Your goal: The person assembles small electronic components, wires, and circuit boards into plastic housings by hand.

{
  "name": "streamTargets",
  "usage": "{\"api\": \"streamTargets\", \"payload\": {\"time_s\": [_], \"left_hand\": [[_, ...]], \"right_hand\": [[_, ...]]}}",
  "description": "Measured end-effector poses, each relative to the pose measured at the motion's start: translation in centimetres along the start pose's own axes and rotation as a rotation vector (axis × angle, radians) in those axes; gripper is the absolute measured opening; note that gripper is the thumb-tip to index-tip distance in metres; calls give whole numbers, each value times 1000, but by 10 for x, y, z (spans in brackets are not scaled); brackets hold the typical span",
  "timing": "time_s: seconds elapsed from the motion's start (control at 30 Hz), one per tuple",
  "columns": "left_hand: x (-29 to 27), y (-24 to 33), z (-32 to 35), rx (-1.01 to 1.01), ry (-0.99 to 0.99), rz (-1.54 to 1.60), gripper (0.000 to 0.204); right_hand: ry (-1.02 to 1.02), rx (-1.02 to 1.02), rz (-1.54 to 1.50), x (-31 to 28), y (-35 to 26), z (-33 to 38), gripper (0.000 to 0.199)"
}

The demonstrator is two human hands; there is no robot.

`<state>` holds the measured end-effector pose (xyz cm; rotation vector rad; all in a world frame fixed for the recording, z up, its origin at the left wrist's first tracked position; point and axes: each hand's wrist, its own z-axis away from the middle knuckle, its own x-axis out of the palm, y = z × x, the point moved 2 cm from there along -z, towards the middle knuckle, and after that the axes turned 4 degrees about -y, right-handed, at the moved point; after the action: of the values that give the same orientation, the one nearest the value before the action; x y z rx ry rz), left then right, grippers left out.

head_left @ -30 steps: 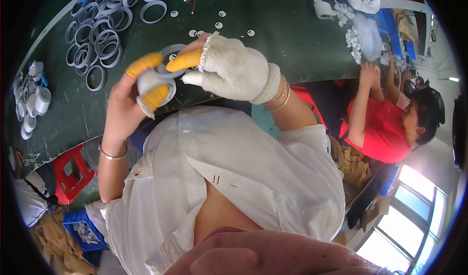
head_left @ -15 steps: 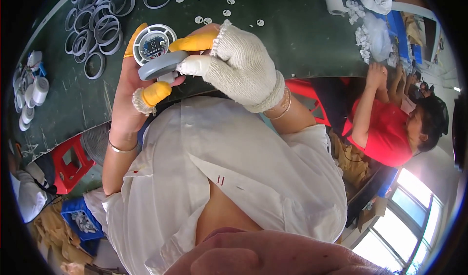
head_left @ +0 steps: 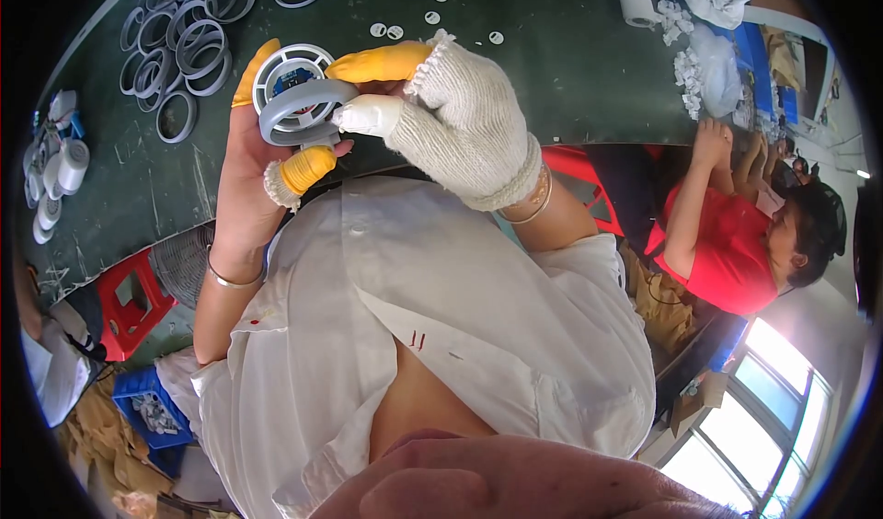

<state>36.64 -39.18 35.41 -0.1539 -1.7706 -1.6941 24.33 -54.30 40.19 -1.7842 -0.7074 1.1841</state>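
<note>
My left hand (head_left: pixel 246 155), with yellow finger covers on its finger and thumb, holds a round white plastic housing (head_left: pixel 322 57) with a spoked rim. A small blue circuit board (head_left: pixel 292 78) shows inside it. My right hand (head_left: pixel 469 119) wears a white knit glove, with a yellow cover on the index finger and a white one on the thumb. Those two fingers pinch a grey plastic ring (head_left: pixel 292 136). Tilted, the ring overlaps the near part of the housing. Whether it touches the rim all round I cannot tell.
Many grey rings (head_left: pixel 198 54) lie heaped at the back left of the green table (head_left: pixel 405 96). White round parts (head_left: pixel 72 165) cluster at the left edge. Several small white discs (head_left: pixel 395 32) lie beyond my hands. Plastic bags (head_left: pixel 717 68) and a person in red (head_left: pixel 717 252) are at the right.
The grey ring has turned from nearly edge-on, so its opening now shows, and it covers more of the housing. My right hand has shifted slightly with it. My left hand keeps its hold.
</note>
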Motion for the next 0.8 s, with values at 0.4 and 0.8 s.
{"api": "streamTargets", "payload": {"time_s": [0.4,0.8], "left_hand": [[4,-5,1,17,45,-90,84],[2,-4,2,-15,42,-41,89]], "right_hand": [[154,-168,130,-1,-10,-6,25],[94,-135,74,-2,-7,-6,26]]}}
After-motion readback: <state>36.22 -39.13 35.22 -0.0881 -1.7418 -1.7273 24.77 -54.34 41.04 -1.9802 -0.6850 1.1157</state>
